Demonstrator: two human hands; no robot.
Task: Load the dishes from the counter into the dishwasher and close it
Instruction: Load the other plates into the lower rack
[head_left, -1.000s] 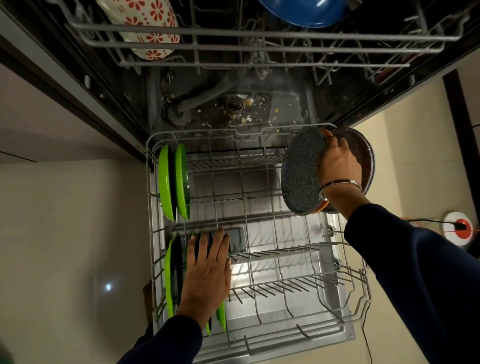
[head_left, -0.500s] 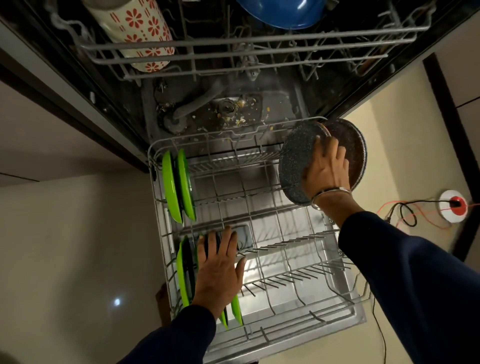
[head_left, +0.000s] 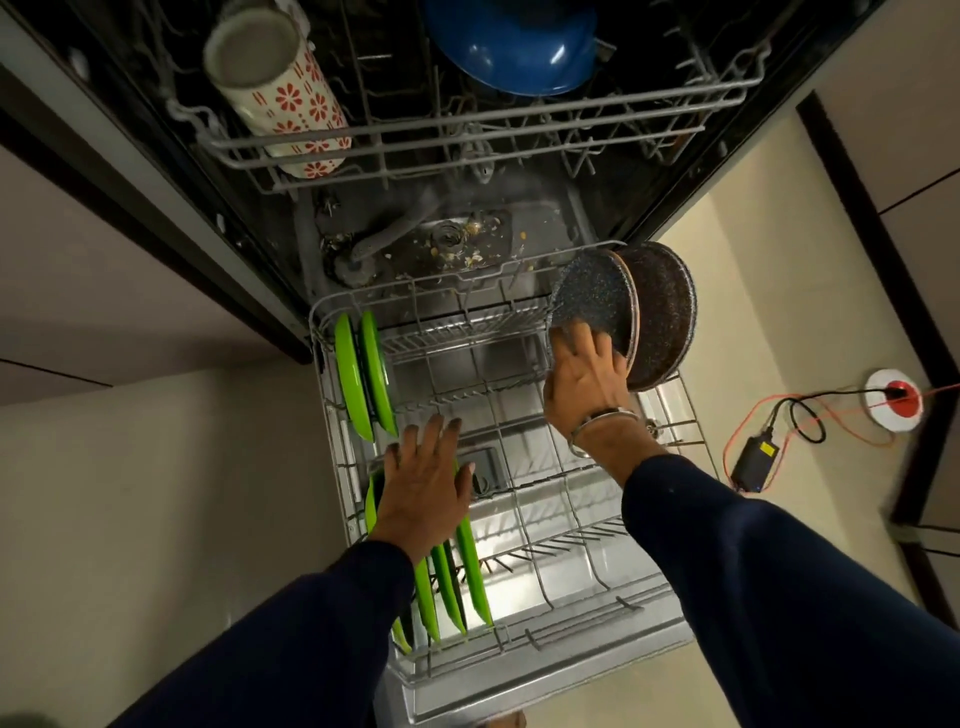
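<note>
The dishwasher's lower rack (head_left: 670, 592) is pulled out below me. Two dark speckled plates (head_left: 597, 296) stand on edge at its far right corner. My right hand (head_left: 584, 382) rests against the nearer one's lower edge, fingers spread on it. Two green plates (head_left: 358, 374) stand upright at the far left. Several more green plates (head_left: 457, 582) stand at the near left, and my left hand (head_left: 423, 491) lies flat on their top edges, fingers apart. The upper rack (head_left: 467, 140) holds a flowered mug (head_left: 291, 98) and a blue bowl (head_left: 511, 44).
Food bits lie on the dishwasher's floor (head_left: 457, 244) behind the rack. A red and white round device (head_left: 893, 400), an orange cable and a black adapter (head_left: 750, 465) lie on the tiled floor to the right. Dark cabinet edges flank the machine.
My right hand slid from the speckled plate's top to its lower edge, and the plates now stand in the rack's far right corner. My left hand stays on the green plates.
</note>
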